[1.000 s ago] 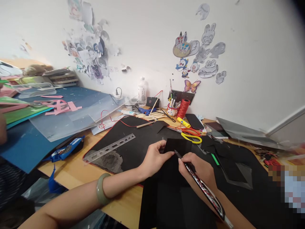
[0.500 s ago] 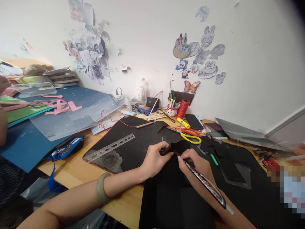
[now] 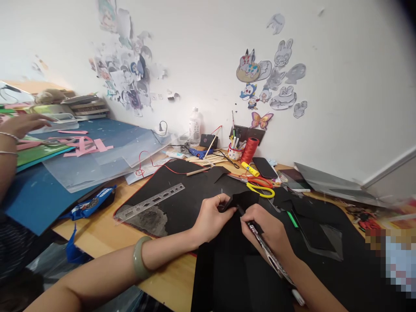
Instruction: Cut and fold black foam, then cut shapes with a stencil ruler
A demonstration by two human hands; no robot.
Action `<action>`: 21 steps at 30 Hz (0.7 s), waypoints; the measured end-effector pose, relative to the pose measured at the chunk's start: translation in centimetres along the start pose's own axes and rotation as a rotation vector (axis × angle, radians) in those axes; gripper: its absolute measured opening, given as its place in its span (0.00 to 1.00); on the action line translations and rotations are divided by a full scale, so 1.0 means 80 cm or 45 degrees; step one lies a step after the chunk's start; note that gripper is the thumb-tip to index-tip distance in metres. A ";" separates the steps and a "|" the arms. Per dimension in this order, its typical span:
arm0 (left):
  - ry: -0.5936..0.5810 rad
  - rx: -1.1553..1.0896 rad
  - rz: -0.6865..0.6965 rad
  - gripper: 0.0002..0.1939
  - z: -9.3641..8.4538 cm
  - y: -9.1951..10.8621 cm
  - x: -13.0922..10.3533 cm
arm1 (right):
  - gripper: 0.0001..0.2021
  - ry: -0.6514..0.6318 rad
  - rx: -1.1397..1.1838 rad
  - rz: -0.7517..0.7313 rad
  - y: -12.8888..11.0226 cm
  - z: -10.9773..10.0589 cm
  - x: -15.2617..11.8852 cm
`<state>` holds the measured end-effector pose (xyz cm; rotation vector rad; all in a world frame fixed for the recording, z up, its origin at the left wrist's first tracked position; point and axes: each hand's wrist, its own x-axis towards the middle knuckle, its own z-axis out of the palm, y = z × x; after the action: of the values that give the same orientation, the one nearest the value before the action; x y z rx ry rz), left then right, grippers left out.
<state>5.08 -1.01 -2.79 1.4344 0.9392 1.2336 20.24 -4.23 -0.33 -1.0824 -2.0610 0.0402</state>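
Observation:
My left hand (image 3: 212,219), with a ring on one finger and a pale green bangle on the wrist, pinches a folded edge of black card (image 3: 248,199). My right hand (image 3: 264,225) grips a slim pen (image 3: 269,252) with a patterned barrel and a whitish back end. Its dark tip meets the card close to my left fingertips; any mark there is too dark to make out. More black sheet (image 3: 240,281) hangs below both hands toward me. Just beyond them lie scissors with yellow and orange handles (image 3: 260,189).
A clear stencil ruler (image 3: 152,201) lies on the black mat (image 3: 182,212) at left. Behind stand a red thread spool (image 3: 250,150), a pen cup (image 3: 234,151) and a glue stick (image 3: 250,169). At far left, another person's hand (image 3: 26,125) hovers over pink strips and plastic sheets.
My right hand has turned a little and the pen now points more steeply, its back end lower and further left. The other person's hand has come into view at left.

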 end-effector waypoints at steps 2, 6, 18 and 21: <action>0.000 -0.077 -0.050 0.05 0.000 0.000 0.002 | 0.07 -0.019 0.003 -0.089 0.006 0.001 0.000; 0.006 -0.226 -0.153 0.06 0.001 0.000 0.006 | 0.09 -0.011 -0.014 -0.145 0.011 0.000 -0.004; 0.053 -0.558 -0.395 0.14 -0.003 -0.006 0.018 | 0.09 0.322 0.132 0.433 0.012 -0.014 -0.009; 0.032 -0.613 -0.424 0.16 -0.003 -0.007 0.020 | 0.09 0.260 0.198 0.569 0.022 -0.013 -0.007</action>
<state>5.19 0.65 -2.95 0.8481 0.7893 1.1293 22.30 -3.80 -0.64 -1.3671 -1.5779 0.2963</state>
